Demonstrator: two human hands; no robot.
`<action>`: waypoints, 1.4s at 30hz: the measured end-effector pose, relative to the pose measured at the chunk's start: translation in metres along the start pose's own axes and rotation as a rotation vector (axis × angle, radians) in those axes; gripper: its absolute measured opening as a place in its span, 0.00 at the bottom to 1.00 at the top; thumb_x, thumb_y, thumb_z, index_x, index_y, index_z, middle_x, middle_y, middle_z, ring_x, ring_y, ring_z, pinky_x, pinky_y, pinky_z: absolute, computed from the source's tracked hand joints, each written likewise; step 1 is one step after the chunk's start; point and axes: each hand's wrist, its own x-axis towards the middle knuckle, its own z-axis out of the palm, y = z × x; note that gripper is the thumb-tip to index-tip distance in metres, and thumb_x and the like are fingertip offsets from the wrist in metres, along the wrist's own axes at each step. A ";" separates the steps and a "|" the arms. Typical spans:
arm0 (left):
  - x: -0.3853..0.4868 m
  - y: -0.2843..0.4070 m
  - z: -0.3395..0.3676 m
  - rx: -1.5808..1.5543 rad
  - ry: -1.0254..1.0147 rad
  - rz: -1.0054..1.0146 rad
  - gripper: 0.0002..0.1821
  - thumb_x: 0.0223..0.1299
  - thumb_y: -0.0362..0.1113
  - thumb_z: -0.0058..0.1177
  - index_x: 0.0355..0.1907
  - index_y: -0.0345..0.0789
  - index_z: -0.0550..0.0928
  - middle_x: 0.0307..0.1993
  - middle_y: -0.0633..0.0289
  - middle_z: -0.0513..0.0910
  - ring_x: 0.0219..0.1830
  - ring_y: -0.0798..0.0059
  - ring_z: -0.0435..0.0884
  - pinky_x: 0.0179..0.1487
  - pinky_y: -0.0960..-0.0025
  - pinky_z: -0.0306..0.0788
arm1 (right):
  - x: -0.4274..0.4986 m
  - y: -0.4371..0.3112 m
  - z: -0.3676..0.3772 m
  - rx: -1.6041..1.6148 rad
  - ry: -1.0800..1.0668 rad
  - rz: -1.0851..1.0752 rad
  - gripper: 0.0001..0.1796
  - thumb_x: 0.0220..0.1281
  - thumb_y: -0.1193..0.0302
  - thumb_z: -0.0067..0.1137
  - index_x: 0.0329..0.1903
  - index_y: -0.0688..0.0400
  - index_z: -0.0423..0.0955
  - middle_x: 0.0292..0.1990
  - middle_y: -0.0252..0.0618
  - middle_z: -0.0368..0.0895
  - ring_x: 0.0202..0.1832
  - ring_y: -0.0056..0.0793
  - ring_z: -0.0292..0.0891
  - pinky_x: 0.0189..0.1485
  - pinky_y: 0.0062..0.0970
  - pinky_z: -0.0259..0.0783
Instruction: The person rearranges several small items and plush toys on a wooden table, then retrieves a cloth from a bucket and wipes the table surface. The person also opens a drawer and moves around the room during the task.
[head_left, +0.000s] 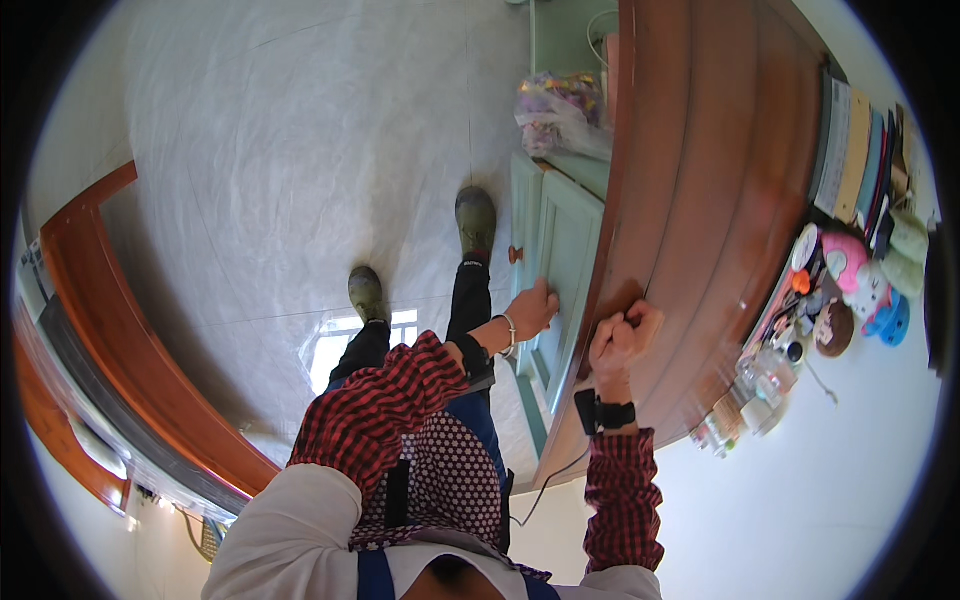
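My left hand (532, 309), with a bracelet and a black band at its wrist, has curled fingers at the front of a pale green cabinet door (571, 225). Whether it grips a knob or the door's edge is hidden. A round wooden knob (515, 255) shows on the neighbouring green door panel (526, 202). My right hand (626, 336) is closed, with no object visible in it, over the front part of the brown wooden top (705, 187). Another black band circles the right wrist.
A plastic bag with colourful contents (562, 112) lies in the open green compartment. Books (855, 150), plush toys (862, 277) and small bottles (765, 382) line the back of the wooden top. An orange-brown wooden furniture frame (150, 322) stands left. A cable (547, 484) hangs near the cabinet.
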 end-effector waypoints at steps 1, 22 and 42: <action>-0.004 -0.003 0.005 0.028 0.064 0.076 0.11 0.69 0.39 0.38 0.39 0.32 0.64 0.26 0.55 0.79 0.25 0.68 0.81 0.28 0.69 0.73 | 0.000 -0.001 0.001 -0.004 0.022 -0.002 0.11 0.47 0.83 0.51 0.17 0.61 0.60 0.31 0.45 0.65 0.31 0.43 0.62 0.31 0.39 0.59; 0.029 0.014 0.027 0.361 0.173 0.294 0.23 0.59 0.35 0.44 0.51 0.29 0.54 0.21 0.40 0.78 0.26 0.40 0.78 0.31 0.46 0.69 | 0.000 -0.002 0.001 -0.045 -0.070 -0.107 0.10 0.55 0.82 0.43 0.20 0.64 0.59 0.33 0.47 0.60 0.32 0.39 0.58 0.33 0.37 0.58; 0.064 -0.057 -0.017 -0.490 0.295 0.272 0.36 0.70 0.59 0.37 0.64 0.26 0.66 0.58 0.61 0.72 0.60 0.76 0.68 0.66 0.72 0.58 | -0.005 0.003 0.001 -0.010 -0.077 -0.083 0.11 0.50 0.84 0.48 0.20 0.62 0.57 0.32 0.47 0.62 0.32 0.42 0.59 0.32 0.38 0.58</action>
